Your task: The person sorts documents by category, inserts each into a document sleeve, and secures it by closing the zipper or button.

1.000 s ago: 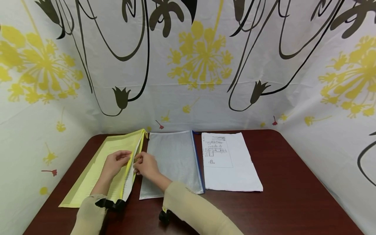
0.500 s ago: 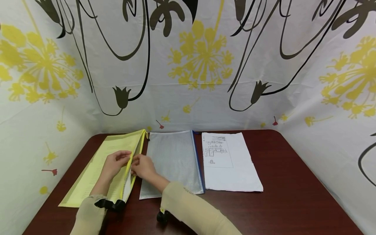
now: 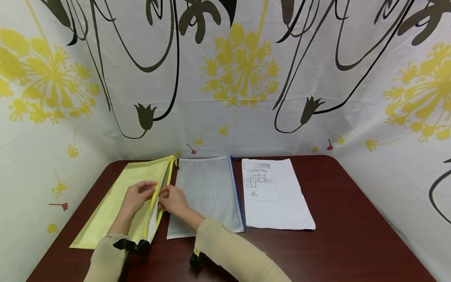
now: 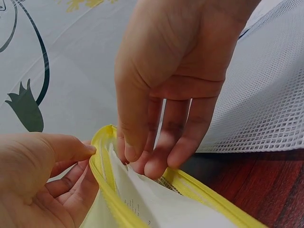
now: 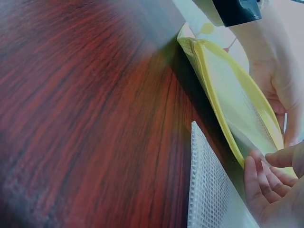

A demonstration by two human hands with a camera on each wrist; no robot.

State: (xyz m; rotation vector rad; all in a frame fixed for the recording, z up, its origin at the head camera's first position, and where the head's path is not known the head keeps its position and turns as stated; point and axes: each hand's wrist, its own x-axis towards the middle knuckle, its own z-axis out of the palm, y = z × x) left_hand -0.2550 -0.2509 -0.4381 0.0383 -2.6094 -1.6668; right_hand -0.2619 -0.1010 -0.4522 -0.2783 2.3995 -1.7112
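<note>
A yellow zipper document pouch (image 3: 109,207) lies at the left of the table, its long right side gaping. My left hand (image 3: 138,197) pinches the upper zippered edge between thumb and fingers and holds it raised. Inside the opening are printed white sheets of paper (image 4: 142,199). My right hand (image 3: 174,200) reaches into the mouth of the pouch, thumb and fingertips pinching the sheets' edge; the right wrist view also shows this right hand (image 5: 280,190) at the opening. Most of the paper is covered by the pouch's translucent yellow front.
To the right lies a grey mesh pouch (image 3: 208,196) with a blue zipper, partly under my right forearm. Beyond it rests a stack of white paper (image 3: 278,211) with a printed drawing. A patterned curtain (image 3: 225,129) stands behind the dark red wooden table (image 3: 352,235).
My right hand has moved slightly left, further into the pouch's mouth, and less of the white paper shows outside the edge. The left hand has stayed in place on the zippered edge.
</note>
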